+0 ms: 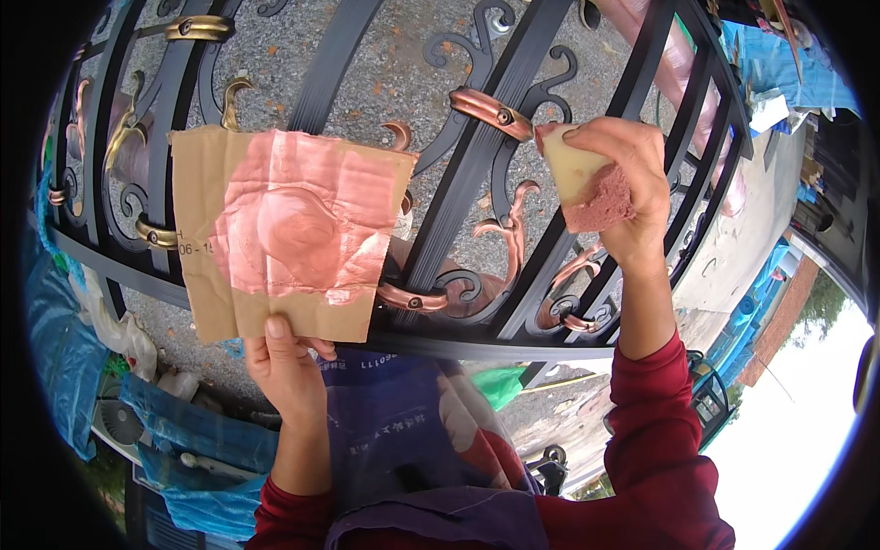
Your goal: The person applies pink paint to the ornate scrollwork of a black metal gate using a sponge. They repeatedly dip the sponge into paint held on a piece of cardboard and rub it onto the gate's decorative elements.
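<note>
My left hand point(280, 362) grips the lower edge of a piece of cardboard point(206, 293), thumb on its front face. A broad patch of copper-pink paint point(298, 225) covers much of the board, thickest in a rounded blob at its middle. My right hand point(637, 174) is closed around a pale yellow sponge point(573, 170) whose lower end is stained copper-pink. Both are held over a black metal railing point(458, 183) with scrollwork. The sponge is beside a copper-coloured collar point(492, 112) on one bar; whether they touch I cannot tell. Copper paint also coats a leaf-shaped scroll point(515, 234).
Gold-coloured collars point(199, 28) mark the railing's left side. Grey gravelly ground point(376, 82) shows between the bars. Blue plastic sheeting point(197, 458) lies at the lower left, near a fan-like unit point(119, 422). A pink-wrapped bundle point(674, 64) stretches along the far right.
</note>
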### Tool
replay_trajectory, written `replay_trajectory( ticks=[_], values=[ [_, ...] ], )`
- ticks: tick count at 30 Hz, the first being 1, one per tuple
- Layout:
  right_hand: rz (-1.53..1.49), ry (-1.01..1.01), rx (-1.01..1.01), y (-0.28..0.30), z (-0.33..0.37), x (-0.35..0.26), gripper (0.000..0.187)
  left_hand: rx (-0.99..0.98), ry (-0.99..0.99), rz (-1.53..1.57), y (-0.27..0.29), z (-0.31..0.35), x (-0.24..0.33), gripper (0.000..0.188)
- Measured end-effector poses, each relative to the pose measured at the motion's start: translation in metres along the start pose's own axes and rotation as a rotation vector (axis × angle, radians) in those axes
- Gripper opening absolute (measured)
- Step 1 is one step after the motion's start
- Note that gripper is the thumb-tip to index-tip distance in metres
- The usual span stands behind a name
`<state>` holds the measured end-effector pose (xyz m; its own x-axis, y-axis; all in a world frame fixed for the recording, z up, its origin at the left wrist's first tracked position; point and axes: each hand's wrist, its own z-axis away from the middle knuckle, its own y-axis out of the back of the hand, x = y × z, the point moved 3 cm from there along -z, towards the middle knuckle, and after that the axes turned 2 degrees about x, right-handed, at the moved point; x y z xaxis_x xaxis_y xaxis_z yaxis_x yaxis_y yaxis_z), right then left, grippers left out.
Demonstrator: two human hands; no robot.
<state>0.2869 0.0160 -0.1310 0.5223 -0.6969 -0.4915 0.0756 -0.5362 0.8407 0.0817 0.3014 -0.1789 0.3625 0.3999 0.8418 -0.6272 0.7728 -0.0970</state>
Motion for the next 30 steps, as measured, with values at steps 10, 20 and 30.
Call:
replay_trajectory(
  ticks=[10,20,30],
  values=[
    [0.027,-0.040,0.017,-0.005,0.014,0.011,0.045,0.017,0.008,-0.032,0.000,-0.001,0.002,0.031],
    [-0.071,-0.112,0.030,-0.010,0.019,0.019,0.053,0.041,0.004,-0.053,-0.003,-0.001,0.004,0.032],
    [-0.166,-0.183,0.028,-0.018,0.022,0.028,0.051,0.083,-0.004,-0.069,-0.003,-0.001,0.002,0.029]
  ],
)
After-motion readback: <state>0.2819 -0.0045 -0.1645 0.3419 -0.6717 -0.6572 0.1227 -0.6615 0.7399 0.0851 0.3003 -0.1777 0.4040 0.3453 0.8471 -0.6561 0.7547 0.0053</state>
